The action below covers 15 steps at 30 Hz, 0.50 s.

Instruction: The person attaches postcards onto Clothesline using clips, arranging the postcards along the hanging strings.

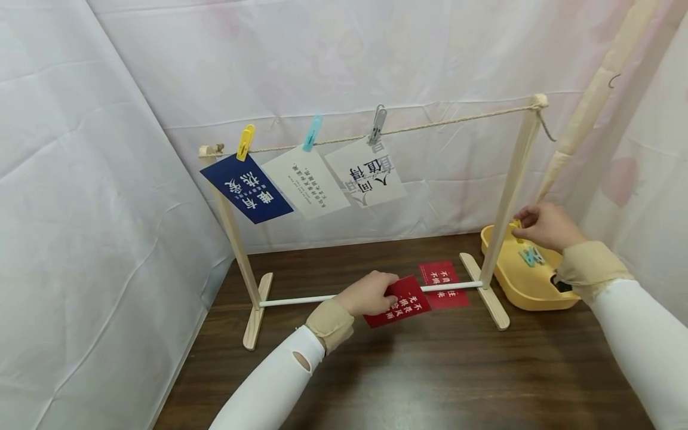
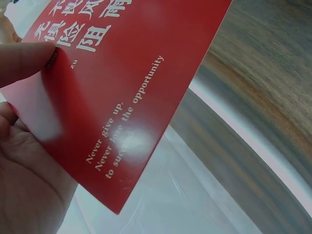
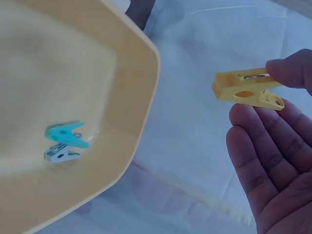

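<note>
While the left hand pinches a red card between thumb and fingers, on the near side of the white rod, the right hand holds a yellow clip between thumb and fingertips, by the far rim of the yellow tray. The card lies left of the clip, well apart and nearer, its long axis roughly left to right. The rope passes above both, the left hand closer to its grey clip.

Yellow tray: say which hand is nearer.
Right. The right hand is by the far end of the yellow tray, pinching a yellow clip; the left hand is well left of the tray, holding a red card.
</note>
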{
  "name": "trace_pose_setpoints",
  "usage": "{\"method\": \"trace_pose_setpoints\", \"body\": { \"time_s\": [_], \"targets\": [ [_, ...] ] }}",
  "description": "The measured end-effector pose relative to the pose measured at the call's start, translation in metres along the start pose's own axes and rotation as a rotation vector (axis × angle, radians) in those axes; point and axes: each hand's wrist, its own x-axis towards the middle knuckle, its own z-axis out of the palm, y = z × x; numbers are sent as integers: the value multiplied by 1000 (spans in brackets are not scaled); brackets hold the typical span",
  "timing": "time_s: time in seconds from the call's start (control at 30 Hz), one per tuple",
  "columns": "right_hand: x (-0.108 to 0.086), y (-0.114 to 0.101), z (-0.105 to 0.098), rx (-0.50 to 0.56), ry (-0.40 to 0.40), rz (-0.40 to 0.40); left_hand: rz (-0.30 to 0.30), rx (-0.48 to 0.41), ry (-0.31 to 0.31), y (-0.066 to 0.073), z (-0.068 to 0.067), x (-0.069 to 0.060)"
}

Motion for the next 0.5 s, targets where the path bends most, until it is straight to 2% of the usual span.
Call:
{"method": "trace_pose_setpoints", "body": {
  "time_s": [0.2,0.5],
  "targets": [
    [-11,-11,-3,25,58,-9,-1,-27,24,1,0,0],
    [-23,-24,0,67,165,-26,38,-117,55,0,1,2]
  ]
}}
